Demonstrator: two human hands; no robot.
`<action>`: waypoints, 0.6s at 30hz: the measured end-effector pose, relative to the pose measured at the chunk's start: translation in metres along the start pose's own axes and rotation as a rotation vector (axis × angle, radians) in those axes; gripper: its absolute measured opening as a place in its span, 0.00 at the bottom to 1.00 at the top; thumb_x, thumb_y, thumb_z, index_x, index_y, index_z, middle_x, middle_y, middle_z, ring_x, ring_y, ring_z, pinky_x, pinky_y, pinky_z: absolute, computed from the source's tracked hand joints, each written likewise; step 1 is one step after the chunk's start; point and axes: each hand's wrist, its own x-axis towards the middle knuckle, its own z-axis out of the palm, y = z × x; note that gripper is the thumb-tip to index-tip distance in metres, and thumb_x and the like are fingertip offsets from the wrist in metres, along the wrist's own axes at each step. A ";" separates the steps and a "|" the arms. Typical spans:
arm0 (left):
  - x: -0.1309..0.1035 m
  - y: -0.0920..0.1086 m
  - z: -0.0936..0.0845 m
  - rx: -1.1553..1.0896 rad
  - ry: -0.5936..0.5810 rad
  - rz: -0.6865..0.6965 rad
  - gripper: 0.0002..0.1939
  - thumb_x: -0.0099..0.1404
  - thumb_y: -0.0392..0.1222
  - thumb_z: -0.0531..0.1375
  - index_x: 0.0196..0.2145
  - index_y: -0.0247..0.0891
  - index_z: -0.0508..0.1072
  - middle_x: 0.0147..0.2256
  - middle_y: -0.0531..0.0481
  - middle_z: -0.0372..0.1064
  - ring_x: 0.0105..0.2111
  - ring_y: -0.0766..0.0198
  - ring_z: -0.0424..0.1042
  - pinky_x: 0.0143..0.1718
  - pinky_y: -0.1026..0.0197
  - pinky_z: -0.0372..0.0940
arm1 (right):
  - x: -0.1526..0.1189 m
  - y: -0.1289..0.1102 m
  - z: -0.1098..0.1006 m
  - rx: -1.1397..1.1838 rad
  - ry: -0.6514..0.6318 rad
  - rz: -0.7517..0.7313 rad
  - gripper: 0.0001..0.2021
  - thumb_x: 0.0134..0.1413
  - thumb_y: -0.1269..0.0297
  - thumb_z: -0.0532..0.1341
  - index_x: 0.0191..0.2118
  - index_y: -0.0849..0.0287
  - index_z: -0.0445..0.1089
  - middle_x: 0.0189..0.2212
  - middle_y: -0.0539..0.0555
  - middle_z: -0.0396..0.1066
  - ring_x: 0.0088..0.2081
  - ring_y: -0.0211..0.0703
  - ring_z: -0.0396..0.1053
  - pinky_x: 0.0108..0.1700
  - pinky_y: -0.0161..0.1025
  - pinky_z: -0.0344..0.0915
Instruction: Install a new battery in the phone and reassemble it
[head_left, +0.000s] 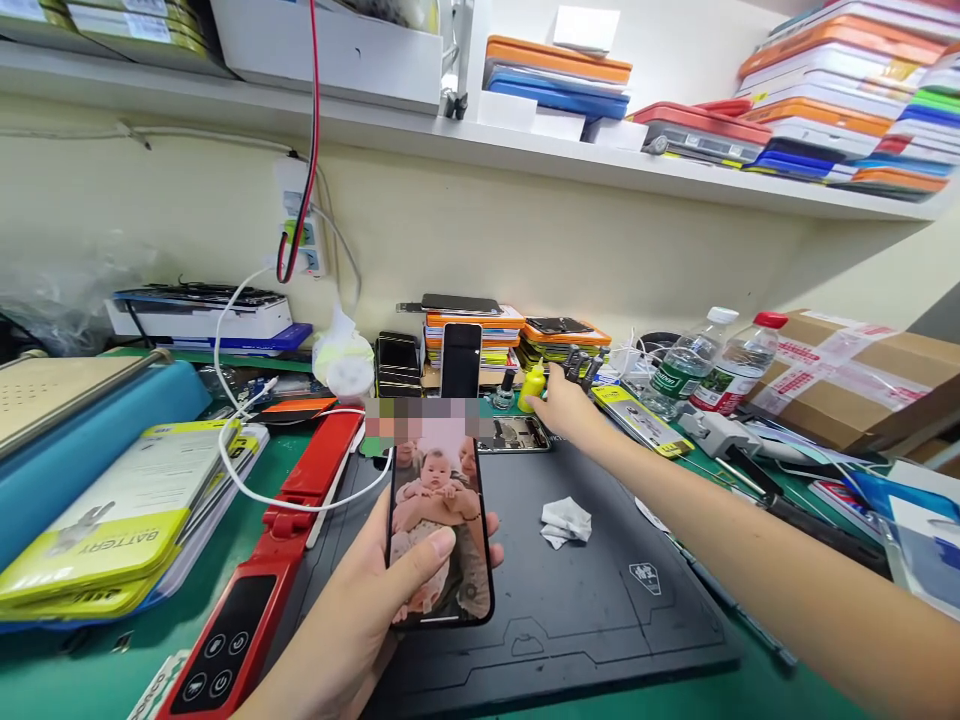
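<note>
Fingers (420,560) of the left hand (352,620) wrap a lit phone (440,530), thumb pressed across the lower glass and fingertips showing at its far edge, holding it upright just above the near end of a black work mat (600,610). A white cable (247,480) runs from the phone's top end away to the left of those fingers, looping over a red tool (262,580) lying just beside the hand.

Ahead and to the right, the right hand (566,408) stretches across the mat, its fingertips at a small yellow bottle (532,385) standing at the mat's far edge; whether they have closed on it or only touch it cannot be told from this angle. An opened phone body (517,433) lies just short of those fingertips, and a crumpled white wipe (566,522) sits on the mat between the two hands. Two plastic water bottles (712,372) stand further right of the reaching hand.

With the phone held one-handed and tethered, a tug on the cable could likely twist it out of the grip onto the mat. The long reach also risks knocking the yellow bottle over onto the exposed phone body beside it, should the fingertips push rather than grasp.
</note>
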 end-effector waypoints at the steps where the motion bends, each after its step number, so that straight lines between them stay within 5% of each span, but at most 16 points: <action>1: -0.001 0.001 0.000 -0.003 -0.008 -0.002 0.25 0.68 0.43 0.78 0.59 0.38 0.78 0.53 0.33 0.87 0.47 0.46 0.89 0.45 0.56 0.82 | -0.006 0.001 -0.005 0.068 0.019 0.026 0.24 0.75 0.55 0.70 0.68 0.58 0.72 0.65 0.62 0.73 0.60 0.58 0.77 0.61 0.61 0.78; 5: -0.004 0.004 0.000 -0.087 -0.043 -0.069 0.26 0.67 0.43 0.78 0.59 0.37 0.80 0.53 0.33 0.87 0.46 0.45 0.90 0.45 0.55 0.82 | -0.057 -0.007 -0.026 0.434 0.065 0.037 0.24 0.75 0.54 0.69 0.70 0.56 0.72 0.70 0.62 0.70 0.66 0.61 0.72 0.67 0.65 0.73; 9: -0.007 0.004 0.000 -0.121 -0.096 -0.119 0.29 0.67 0.44 0.79 0.62 0.38 0.79 0.49 0.37 0.88 0.43 0.49 0.90 0.41 0.59 0.81 | -0.135 -0.033 -0.025 0.912 -0.245 0.007 0.26 0.74 0.44 0.68 0.64 0.57 0.76 0.58 0.61 0.79 0.60 0.56 0.78 0.64 0.60 0.75; 13: -0.011 0.003 0.000 -0.125 -0.179 -0.116 0.30 0.66 0.43 0.80 0.62 0.40 0.79 0.49 0.40 0.88 0.41 0.51 0.90 0.42 0.59 0.83 | -0.182 -0.061 -0.002 1.303 -0.549 0.083 0.32 0.62 0.30 0.72 0.56 0.54 0.81 0.45 0.57 0.80 0.42 0.45 0.78 0.42 0.41 0.80; 18: -0.012 0.000 -0.004 -0.046 -0.228 -0.160 0.32 0.65 0.45 0.81 0.62 0.42 0.78 0.48 0.41 0.88 0.40 0.48 0.90 0.43 0.56 0.83 | -0.189 -0.069 0.012 1.538 -0.596 0.228 0.31 0.54 0.31 0.78 0.46 0.53 0.78 0.34 0.50 0.72 0.29 0.34 0.65 0.26 0.30 0.68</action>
